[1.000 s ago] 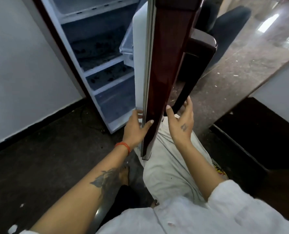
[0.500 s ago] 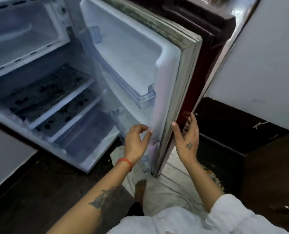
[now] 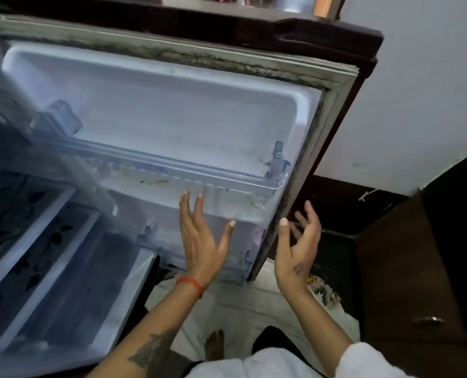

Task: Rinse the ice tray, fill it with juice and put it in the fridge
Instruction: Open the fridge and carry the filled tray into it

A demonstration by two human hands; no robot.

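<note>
The fridge door (image 3: pixel 172 113) stands wide open, its white inner side facing me, with a clear door shelf (image 3: pixel 199 175) across it and a dirty grey seal (image 3: pixel 333 105) round the edge. My left hand (image 3: pixel 199 241) is raised in front of the door's lower part, fingers straight, holding nothing. My right hand (image 3: pixel 297 249) hovers just off the door's outer edge with loosely spread fingers, also holding nothing. The fridge interior (image 3: pixel 44 255) with its shelves lies at the left. No ice tray is in view.
A dark wooden cabinet (image 3: pixel 406 282) with a metal handle (image 3: pixel 428 320) stands at the right under a white wall (image 3: pixel 423 91). A lower door shelf (image 3: pixel 237 266) sits behind my left hand. My legs and a bare foot (image 3: pixel 214 345) are below.
The door has swung further open. Both hands have come off its edge and now hover with fingers spread. My view has moved closer to the door.
</note>
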